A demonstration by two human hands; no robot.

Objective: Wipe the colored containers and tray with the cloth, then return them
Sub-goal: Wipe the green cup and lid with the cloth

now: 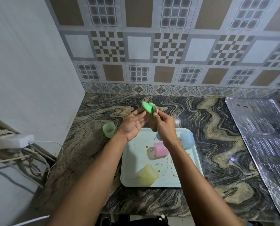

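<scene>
Right hand [164, 126] pinches the brownish cloth [154, 123] against a green lid [147, 107], fingers closed on both. Left hand [134, 123] lies open, palm up, fingertips under the lid, likely steadying it for the wipe. Both held raised above the bench [217, 128]. Green cup [109, 130] stands left, off the tray [136, 160]. Pink [160, 149], blue [187, 139] and yellow [147, 175] containers lie on the spattered tray, apparently awaiting cleaning.
</scene>
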